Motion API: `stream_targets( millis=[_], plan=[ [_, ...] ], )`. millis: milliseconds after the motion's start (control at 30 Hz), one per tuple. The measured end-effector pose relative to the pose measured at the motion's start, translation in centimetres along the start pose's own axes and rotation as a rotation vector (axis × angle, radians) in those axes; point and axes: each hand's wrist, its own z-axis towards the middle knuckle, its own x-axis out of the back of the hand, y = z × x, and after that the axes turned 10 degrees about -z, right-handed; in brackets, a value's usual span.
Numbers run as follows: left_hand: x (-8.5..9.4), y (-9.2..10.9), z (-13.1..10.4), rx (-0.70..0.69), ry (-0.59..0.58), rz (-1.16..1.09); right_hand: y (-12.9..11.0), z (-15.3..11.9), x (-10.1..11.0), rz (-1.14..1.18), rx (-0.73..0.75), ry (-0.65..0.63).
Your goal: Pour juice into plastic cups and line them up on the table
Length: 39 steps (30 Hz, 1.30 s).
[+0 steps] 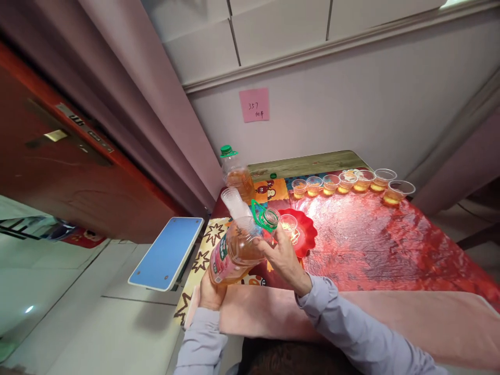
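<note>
A large clear plastic bottle of amber liquid is tilted in my two hands, its uncapped mouth pointing up and right. My left hand supports its base from below; its fingers are partly hidden behind the bottle. Near the neck, my right hand grips the bottle, thumb on its shoulder. A green carry ring hangs at the neck. Just beyond the mouth, a clear plastic cup stands in a red scalloped dish. A stack of clear cups is behind the bottle.
A second bottle with a green cap stands at the back left. Several cups with yellow liquid form a row along the table's rear. A loose green cap lies near the wall. A blue-topped stool is left of the table.
</note>
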Motion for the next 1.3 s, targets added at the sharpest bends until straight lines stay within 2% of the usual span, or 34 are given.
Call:
stream_targets(
  millis=[167, 300, 500, 667, 900, 1133, 1300],
  plan=[
    [-1.5, 0.2, -1.1, 0.077, 0.048, 0.052, -1.2, 0.0, -0.1, 0.138, -0.001, -0.036],
    [-2.2, 1.5, -2.0, 0.092, 0.093, 0.05, -1.7, 0.1, -0.2, 0.241, -0.005, -0.045],
    [-1.7, 4.6, -3.9, 0.037, 0.013, 0.017, -1.8, -0.6, -0.5, 0.517, -0.118, -0.061],
    [-1.7, 5.7, -5.2, 0.017, 0.096, 0.061, 0.0, -0.9, -1.3, 0.63, -0.288, -0.058],
    [-3.5, 6.5, -5.8, 0.0, 0.232, 0.1, 2.5, -0.8, -1.9, 0.622, -0.31, -0.042],
    [-5.1, 6.8, -6.1, 0.009, 0.226, 0.129, 2.8, 0.0, -1.1, 0.538, -0.411, -0.047],
    [-6.5, 6.8, -6.3, 0.002, 0.223, 0.169, 2.6, 0.3, -0.8, 0.575, -0.48, -0.075]
  ],
)
